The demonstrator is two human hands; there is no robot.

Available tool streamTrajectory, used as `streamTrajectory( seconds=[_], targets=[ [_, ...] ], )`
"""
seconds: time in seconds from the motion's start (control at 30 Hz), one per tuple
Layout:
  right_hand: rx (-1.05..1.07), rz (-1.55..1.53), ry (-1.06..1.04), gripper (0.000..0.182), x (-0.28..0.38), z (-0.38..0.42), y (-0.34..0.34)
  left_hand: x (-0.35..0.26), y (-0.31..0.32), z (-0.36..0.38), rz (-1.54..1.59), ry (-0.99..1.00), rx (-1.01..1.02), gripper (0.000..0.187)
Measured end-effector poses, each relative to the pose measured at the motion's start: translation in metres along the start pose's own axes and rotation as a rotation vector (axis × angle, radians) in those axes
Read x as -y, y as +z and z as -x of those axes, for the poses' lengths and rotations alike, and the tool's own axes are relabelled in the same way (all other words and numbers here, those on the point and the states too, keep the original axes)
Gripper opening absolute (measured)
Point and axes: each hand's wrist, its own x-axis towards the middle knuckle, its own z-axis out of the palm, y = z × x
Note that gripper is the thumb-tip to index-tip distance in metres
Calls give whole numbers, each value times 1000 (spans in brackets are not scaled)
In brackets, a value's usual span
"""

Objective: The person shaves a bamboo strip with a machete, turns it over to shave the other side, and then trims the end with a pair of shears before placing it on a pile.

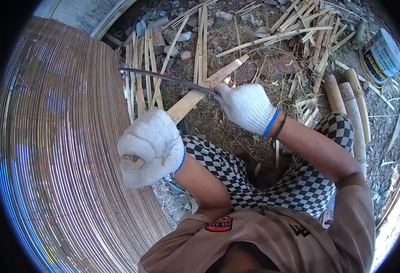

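Both hands wear white knitted gloves with blue cuffs. My left hand [152, 148] is wrapped round the lower end of a flat bamboo strip [186, 103], which slants up and to the right. In my right hand [249, 108] is the handle end of a long, dark, slightly curved blade [170, 79]; the fingers hide the handle. The blade points left and crosses the strip around its middle, a little above my left hand. The strip's far end reaches past the blade and has a pale patch near its tip.
A large slatted bamboo blind [72, 136] spreads along the left. Split bamboo pieces [318, 34] lie heaped at the upper right, with more strips at the upper left. Thick bamboo poles [351, 104] and a labelled bucket [382, 58] are on the right.
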Motion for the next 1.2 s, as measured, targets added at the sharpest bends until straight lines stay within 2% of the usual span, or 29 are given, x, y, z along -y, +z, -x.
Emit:
streamTrajectory(
  seconds=[0.07, 0.17, 0.23, 0.27, 0.3, 0.33, 0.4, 0.43, 0.57, 0.67, 0.8, 0.87, 0.97, 1.1, 1.2],
  targets=[
    [19, 14, 147, 25, -27, -3, 16, -7, -3, -16, -45, -95, 260, 56],
    [195, -39, 330, 31, -80, -2, 35, -2, 16, -24, -115, -33, 348, 66],
    [324, -44, 421, 34, -98, 3, 34, -4, 12, -24, -246, -70, 180, 65],
    [351, 12, 402, 36, -103, 10, 35, -3, 10, -25, -305, -83, 94, 65],
    [384, 122, 322, 35, -106, 19, 31, -1, 24, -29, -495, -72, -88, 60],
    [420, 229, 241, 34, -109, 27, 30, 0, 17, -30, -406, -51, -148, 60],
    [437, 225, 304, 32, -117, 40, 30, -8, -15, -31, -240, -11, -266, 59],
    [443, 223, 333, 30, -118, 45, 27, -18, -25, -33, -195, 18, -181, 61],
    [575, 289, 287, 28, -116, 67, 7, -61, -5, -42, -343, 235, -353, 64],
    [731, 356, 225, 29, -113, 83, 4, -85, 9, -51, -281, 276, -310, 65],
    [927, 401, 90, 30, -120, 100, 24, -47, 9, -83, -434, 473, -535, 65],
    [942, 378, 59, 31, -127, 107, 41, -17, 10, -110, -403, 542, -900, 64],
    [1009, 350, 50, 32, -120, 107, 44, 15, -17, -134, -394, 405, -1197, 58],
    [1033, 351, 63, 32, -122, 107, 46, 48, -28, -148, -418, 287, -1296, 61],
    [1016, 350, 59, 31, -118, 111, 43, 62, -29, -143, -542, 249, -1121, 59]
  ],
)
